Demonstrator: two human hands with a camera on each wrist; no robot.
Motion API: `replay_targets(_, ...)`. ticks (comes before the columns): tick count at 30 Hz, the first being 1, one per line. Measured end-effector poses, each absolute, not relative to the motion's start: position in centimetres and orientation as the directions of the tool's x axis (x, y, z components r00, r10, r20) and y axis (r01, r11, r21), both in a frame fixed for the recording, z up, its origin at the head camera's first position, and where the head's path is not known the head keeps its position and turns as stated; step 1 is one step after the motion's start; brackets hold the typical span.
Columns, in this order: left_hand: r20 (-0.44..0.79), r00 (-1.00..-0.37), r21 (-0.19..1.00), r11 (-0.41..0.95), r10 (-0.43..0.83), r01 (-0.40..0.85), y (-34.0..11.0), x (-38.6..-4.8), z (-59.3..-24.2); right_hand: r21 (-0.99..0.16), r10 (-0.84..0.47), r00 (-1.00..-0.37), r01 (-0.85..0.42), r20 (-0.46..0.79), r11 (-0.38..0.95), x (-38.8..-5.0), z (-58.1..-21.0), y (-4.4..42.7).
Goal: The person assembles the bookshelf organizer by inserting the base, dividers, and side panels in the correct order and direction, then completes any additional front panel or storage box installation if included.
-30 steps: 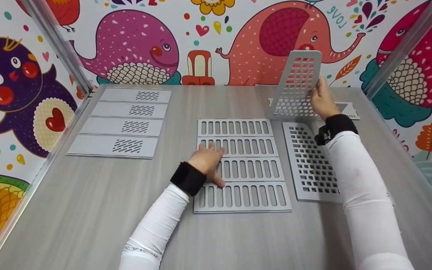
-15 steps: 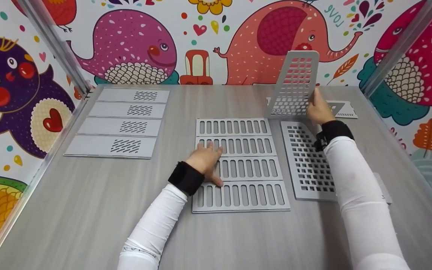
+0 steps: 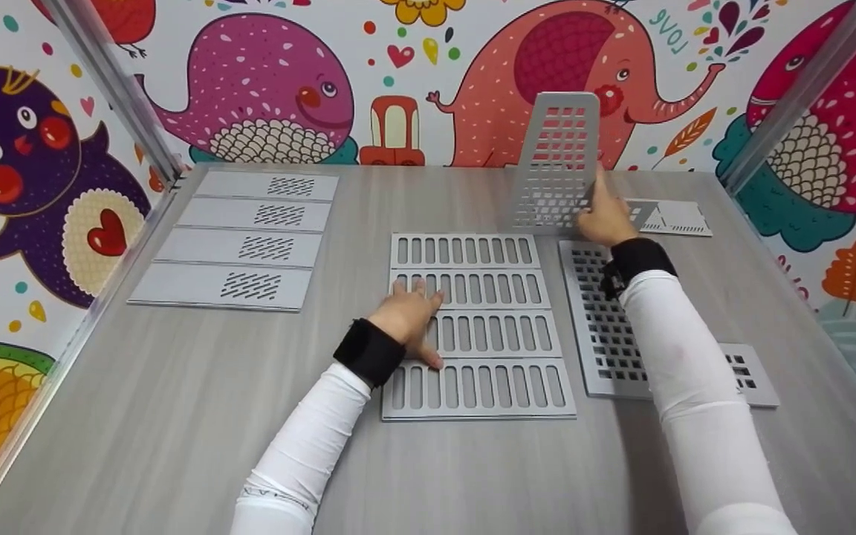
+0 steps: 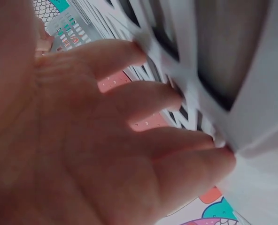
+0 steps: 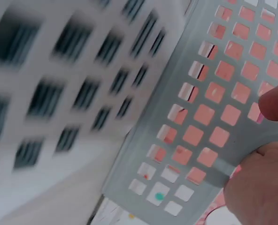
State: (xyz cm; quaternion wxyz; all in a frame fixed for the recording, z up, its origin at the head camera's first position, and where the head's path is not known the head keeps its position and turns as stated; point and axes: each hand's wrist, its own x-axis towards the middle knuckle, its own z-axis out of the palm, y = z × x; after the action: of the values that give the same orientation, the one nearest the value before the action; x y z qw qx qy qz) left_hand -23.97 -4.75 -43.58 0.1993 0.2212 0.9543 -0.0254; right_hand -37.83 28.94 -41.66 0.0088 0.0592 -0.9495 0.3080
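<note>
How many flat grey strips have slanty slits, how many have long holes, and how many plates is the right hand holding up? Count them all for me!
Strips with slanted slits: 4
Strips with long slots: 4
Plate held up by the right hand: 1
Total: 9

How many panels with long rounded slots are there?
4, in a column: rear panel, second panel, third panel, front panel. Left hand partly covers some; more may hide beneath.
</note>
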Motion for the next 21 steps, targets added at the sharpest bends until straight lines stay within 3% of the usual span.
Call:
replay_targets(9,-0.399,-0.826,0.034,0.906,0.399,0.421,-4.6,-23.7,-43.5,-0.541,-0.135,-0.99,-0.134,0.038,0.83,-37.7,-42.0,28.6)
replay_targets(13,-0.406,-0.826,0.043,0.911,0.391,0.41,-4.6,-23.8,-43.6,-0.569,0.034,-0.997,-0.011,0.068,0.822,-37.2,-42.8,29.7)
replay_targets(17,-0.407,-0.829,0.05,0.916,0.383,0.399,-4.5,-23.9,-43.5,-0.614,0.23,-0.973,0.176,0.009,0.769,-36.6,-43.0,30.7)
replay_targets(21,-0.407,-0.831,0.055,0.918,0.38,0.393,-4.5,-23.9,-43.4,-0.609,0.229,-0.973,0.203,-0.036,0.767,-36.3,-43.1,31.4)
